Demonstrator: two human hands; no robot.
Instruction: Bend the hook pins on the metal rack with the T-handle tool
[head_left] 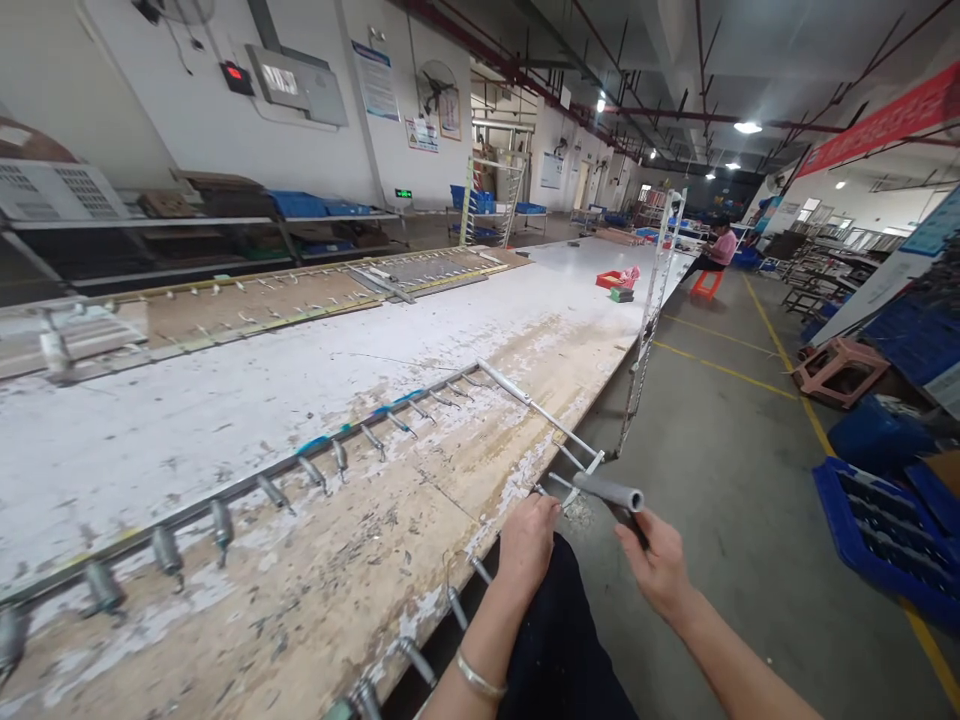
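Worn tabletop [315, 590] bears metal frame [504, 382]; right hand [660, 565] grips tubular tool [607, 490], fingers closed; left hand [527, 545] at frame, fingers curled, hold indeterminable.

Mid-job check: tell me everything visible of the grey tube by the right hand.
The grey tube is short, straight and round, with a dull metallic look. Its hollow end faces the camera; its far end points toward the corner of the metal frame. It sits just above the right hand, which grips a dark piece beneath it. Whether tube and piece are joined is unclear.
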